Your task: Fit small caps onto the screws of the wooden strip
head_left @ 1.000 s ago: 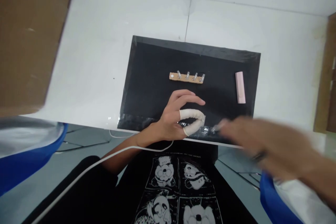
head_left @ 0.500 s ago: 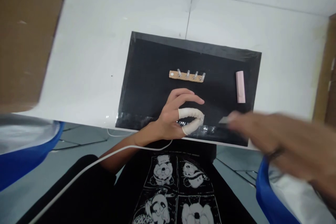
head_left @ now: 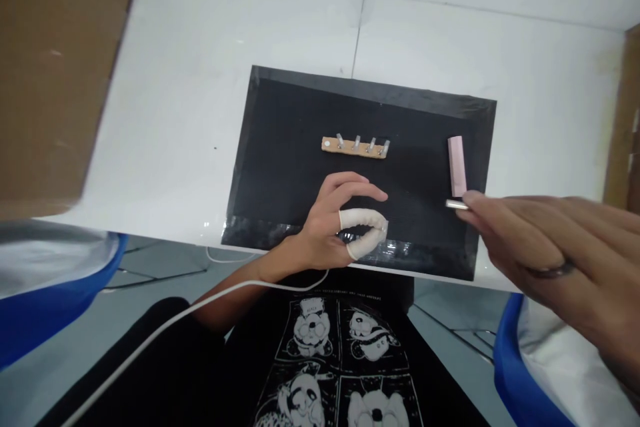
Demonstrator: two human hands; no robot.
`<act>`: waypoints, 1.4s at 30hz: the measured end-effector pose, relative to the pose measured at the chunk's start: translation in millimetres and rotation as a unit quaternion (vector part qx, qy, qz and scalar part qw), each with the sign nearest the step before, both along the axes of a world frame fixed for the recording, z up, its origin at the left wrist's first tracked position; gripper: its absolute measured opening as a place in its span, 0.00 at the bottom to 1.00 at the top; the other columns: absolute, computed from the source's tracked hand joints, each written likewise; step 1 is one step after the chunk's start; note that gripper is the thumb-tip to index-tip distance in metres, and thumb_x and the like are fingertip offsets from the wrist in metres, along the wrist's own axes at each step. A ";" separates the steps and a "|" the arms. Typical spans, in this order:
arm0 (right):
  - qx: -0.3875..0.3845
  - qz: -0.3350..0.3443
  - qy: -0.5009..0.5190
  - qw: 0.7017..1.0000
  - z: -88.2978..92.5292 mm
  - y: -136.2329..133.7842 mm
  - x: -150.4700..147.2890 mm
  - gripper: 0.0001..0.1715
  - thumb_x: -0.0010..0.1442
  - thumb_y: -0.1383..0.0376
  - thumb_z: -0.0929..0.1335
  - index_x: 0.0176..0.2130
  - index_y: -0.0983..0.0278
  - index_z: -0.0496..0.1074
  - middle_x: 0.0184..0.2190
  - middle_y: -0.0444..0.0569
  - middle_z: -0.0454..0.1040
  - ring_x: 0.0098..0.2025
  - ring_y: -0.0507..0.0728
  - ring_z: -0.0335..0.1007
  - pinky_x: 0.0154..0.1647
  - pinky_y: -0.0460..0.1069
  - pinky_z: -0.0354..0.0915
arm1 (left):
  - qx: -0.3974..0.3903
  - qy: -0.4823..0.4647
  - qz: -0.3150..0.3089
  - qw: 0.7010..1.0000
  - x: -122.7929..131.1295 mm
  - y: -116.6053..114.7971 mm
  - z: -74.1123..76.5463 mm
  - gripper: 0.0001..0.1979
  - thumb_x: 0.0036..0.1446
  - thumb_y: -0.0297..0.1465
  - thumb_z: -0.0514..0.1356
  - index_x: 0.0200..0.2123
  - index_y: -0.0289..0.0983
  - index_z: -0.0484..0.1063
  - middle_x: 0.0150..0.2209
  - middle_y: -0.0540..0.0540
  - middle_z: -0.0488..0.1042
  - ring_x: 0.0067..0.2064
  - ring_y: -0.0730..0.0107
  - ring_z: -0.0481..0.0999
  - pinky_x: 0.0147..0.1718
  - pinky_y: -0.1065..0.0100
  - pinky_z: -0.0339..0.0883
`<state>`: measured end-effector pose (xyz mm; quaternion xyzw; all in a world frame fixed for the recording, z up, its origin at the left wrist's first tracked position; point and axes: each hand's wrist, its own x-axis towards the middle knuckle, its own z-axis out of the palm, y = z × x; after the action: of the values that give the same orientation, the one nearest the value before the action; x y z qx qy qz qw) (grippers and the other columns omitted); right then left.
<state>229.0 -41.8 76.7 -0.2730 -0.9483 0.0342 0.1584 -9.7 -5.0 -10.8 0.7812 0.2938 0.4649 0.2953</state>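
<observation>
My left hand [head_left: 333,223] rests over the front part of the black mat [head_left: 300,107]. White finger cots cover its thumb and index finger, whose tips are pinched on a tiny clear piece [head_left: 385,227]; the other fingers are curved and apart. At the right, my right hand [head_left: 545,240], with a dark ring, grips a small silver metal piece [head_left: 456,205] between thumb and fingertips. Just beyond this piece lies a pink block [head_left: 457,167]. Behind my left hand is a tan strip [head_left: 354,147] bearing several upright clear pieces and a white dot.
The mat lies on a white table [head_left: 175,100]. Cardboard walls stand at the left [head_left: 55,73] and right [head_left: 620,133]. A white cable [head_left: 200,307] runs across my left forearm. Blue-and-white bags or covers hang at both sides below the table edge.
My right hand has moved right and slightly away from me, with the silver piece, toward the pink block. My left hand has kept its pinch in place.
</observation>
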 end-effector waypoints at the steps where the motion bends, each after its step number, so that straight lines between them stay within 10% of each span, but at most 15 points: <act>1: 0.009 0.009 -0.001 1.000 1.0 0.9 0.8 0.16 0.71 0.74 0.62 0.46 0.64 0.78 0.34 0.48 0.81 0.36 0.54 0.73 0.33 0.49 0.67 | 0.000 0.001 -0.003 1.000 0.0 -0.3 0.0 0.09 0.56 0.23 0.67 0.38 0.41 0.75 0.47 0.44 0.80 0.53 0.58 0.74 0.51 0.52 0.73; 8: 0.070 -0.057 -0.005 0.996 -3.7 -0.4 6.5 0.17 0.71 0.75 0.60 0.52 0.70 0.75 0.35 0.51 0.80 0.34 0.55 0.74 0.31 0.50 0.68 | -0.004 0.003 -0.003 1.000 -0.4 -1.2 -1.4 0.08 0.56 0.23 0.67 0.38 0.41 0.75 0.47 0.45 0.80 0.52 0.58 0.74 0.51 0.51 0.74; 12: 0.053 0.040 -0.027 0.997 -10.8 -3.1 1.5 0.14 0.67 0.79 0.63 0.47 0.76 0.76 0.33 0.53 0.80 0.35 0.56 0.76 0.32 0.50 0.70 | -0.007 0.009 0.003 1.000 -0.6 -1.0 -2.8 0.08 0.56 0.23 0.67 0.37 0.41 0.75 0.48 0.45 0.80 0.53 0.57 0.74 0.51 0.51 0.74; 16: 0.048 -0.077 -0.014 0.996 -12.6 2.4 9.4 0.16 0.66 0.77 0.69 0.53 0.70 0.73 0.35 0.51 0.81 0.35 0.57 0.76 0.33 0.52 0.70 | 0.007 0.031 0.011 0.999 -10.0 4.9 -4.9 0.08 0.57 0.23 0.67 0.38 0.41 0.76 0.48 0.44 0.80 0.53 0.57 0.74 0.51 0.51 0.73; 31: -0.042 -0.084 0.083 0.992 -95.9 -21.2 -31.0 0.06 0.67 0.78 0.68 0.45 0.74 0.74 0.31 0.49 0.78 0.32 0.53 0.75 0.29 0.49 0.68 | -0.055 0.238 0.092 0.965 -62.0 104.4 -48.1 0.04 0.61 0.35 0.67 0.38 0.42 0.81 0.56 0.42 0.77 0.61 0.40 0.65 0.56 0.36 0.50; 42: -0.060 -0.110 0.113 0.986 -112.2 -29.7 -37.4 0.07 0.67 0.75 0.70 0.46 0.73 0.74 0.30 0.47 0.75 0.30 0.52 0.68 0.30 0.51 0.63 | -0.125 0.295 0.162 0.933 -49.9 91.7 -28.7 0.04 0.65 0.35 0.64 0.39 0.43 0.80 0.60 0.47 0.76 0.65 0.49 0.65 0.60 0.46 0.50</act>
<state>191.6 -71.5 -35.5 -0.3790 -0.8846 0.1043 0.2510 -59.5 86.7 -39.5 0.7817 0.5461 0.2148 0.2113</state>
